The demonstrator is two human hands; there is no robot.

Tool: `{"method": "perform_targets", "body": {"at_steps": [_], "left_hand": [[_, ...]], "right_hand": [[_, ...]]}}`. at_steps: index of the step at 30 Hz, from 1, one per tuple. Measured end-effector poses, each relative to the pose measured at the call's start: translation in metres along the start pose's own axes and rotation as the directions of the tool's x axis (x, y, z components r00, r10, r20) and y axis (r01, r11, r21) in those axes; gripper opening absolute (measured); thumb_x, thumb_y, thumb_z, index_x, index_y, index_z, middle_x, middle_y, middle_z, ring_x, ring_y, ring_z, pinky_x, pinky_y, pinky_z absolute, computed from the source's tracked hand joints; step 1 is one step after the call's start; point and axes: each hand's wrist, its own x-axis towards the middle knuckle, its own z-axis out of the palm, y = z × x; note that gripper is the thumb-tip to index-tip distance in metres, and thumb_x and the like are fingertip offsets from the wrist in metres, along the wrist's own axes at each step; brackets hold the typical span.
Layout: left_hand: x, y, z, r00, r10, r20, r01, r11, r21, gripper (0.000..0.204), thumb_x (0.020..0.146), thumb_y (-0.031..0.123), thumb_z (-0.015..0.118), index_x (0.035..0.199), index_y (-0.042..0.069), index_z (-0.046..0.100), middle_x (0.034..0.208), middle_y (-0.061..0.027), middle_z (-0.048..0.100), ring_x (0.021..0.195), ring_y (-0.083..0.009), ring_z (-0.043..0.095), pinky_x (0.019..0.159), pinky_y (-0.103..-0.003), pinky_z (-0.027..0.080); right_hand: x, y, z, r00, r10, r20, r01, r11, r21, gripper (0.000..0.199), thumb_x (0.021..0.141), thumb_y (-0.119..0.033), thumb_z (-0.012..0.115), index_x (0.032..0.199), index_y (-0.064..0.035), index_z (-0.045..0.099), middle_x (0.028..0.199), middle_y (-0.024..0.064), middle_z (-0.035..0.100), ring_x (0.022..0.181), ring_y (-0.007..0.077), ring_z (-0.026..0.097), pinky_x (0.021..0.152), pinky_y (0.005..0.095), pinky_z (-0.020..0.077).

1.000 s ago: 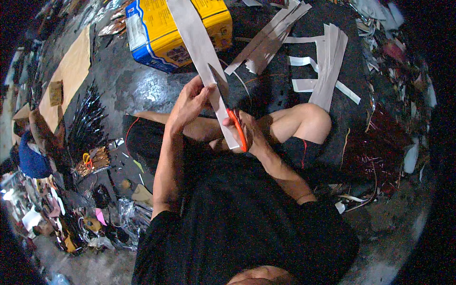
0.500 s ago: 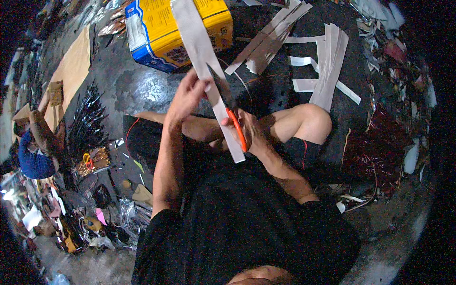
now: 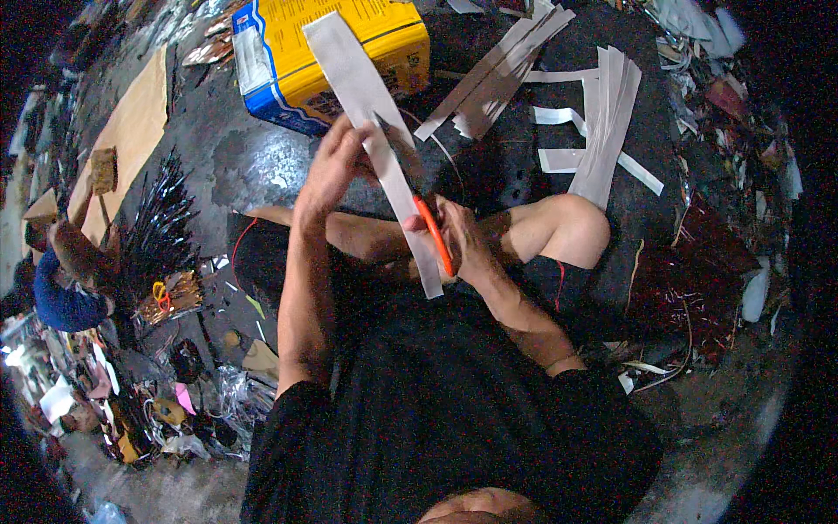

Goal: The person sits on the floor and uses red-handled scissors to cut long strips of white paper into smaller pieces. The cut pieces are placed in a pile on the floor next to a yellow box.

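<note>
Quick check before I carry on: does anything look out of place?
Yes, the bundle of strips beyond the right knee: a few white pieces stick out sideways, one bent, while the rest lie bunched together. Nothing odd shows at the scissors.

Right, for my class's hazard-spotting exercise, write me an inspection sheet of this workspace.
Surface: dark floor, shiny in one patch.
Job's things: pale strip, orange-handled scissors with blades at it, strip bundles on the floor.
Clutter: mixed scraps at left and right.
Hands: left hand touches the strip, grip unclear; right hand holds the scissors.
Cables: nothing certain; a thin pale strand curves near the yellow-and-blue box.
Surroundings: another person in blue at the left, beside a tan sheet.
</note>
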Motion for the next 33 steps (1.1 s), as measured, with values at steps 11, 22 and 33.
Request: {"method": "perform_targets", "body": {"at_steps": [11, 22, 33], "left_hand": [[0.001, 0.008, -0.007, 0.991, -0.004, 0.136, -0.021, 0.983, 0.181, 0.038, 0.087, 0.020, 0.045, 0.121, 0.003, 0.041, 0.107, -0.0068, 0.054, 0.097, -0.0150, 0.051, 0.084, -0.027, 0.041], [-0.002, 0.014, -0.002, 0.987, 0.125, 0.101, -0.135, 0.986, 0.096, 0.039, 0.087, 0.020, 0.048, 0.120, 0.001, 0.041, 0.108, -0.0056, 0.053, 0.095, -0.0139, 0.051, 0.084, -0.026, 0.039], [0.001, 0.049, -0.007, 0.971, 0.225, 0.078, -0.236, 0.953, 0.190, 0.029, 0.089, 0.021, 0.043, 0.110, 0.001, 0.046, 0.090, -0.0032, 0.057, 0.074, -0.0077, 0.053, 0.063, -0.021, 0.044]], "right_hand": [[0.011, -0.015, 0.005, 0.988, -0.152, -0.011, 0.149, 0.978, -0.149, 0.032, 0.083, -0.033, 0.052, 0.087, -0.0016, 0.052, 0.075, 0.0167, 0.057, 0.071, 0.0312, 0.058, 0.059, 0.0346, 0.0443], [0.022, -0.025, 0.004, 0.864, -0.504, -0.026, 0.475, 0.830, -0.293, 0.023, 0.082, -0.027, 0.053, 0.088, -0.0041, 0.052, 0.075, 0.0135, 0.058, 0.069, 0.0301, 0.057, 0.059, 0.0364, 0.0455], [-0.004, -0.044, 0.007, 0.989, 0.149, 0.009, -0.133, 0.853, 0.504, 0.024, 0.077, -0.021, 0.060, 0.092, -0.0045, 0.052, 0.075, 0.0082, 0.060, 0.069, 0.0206, 0.060, 0.060, 0.0311, 0.0470]]}}
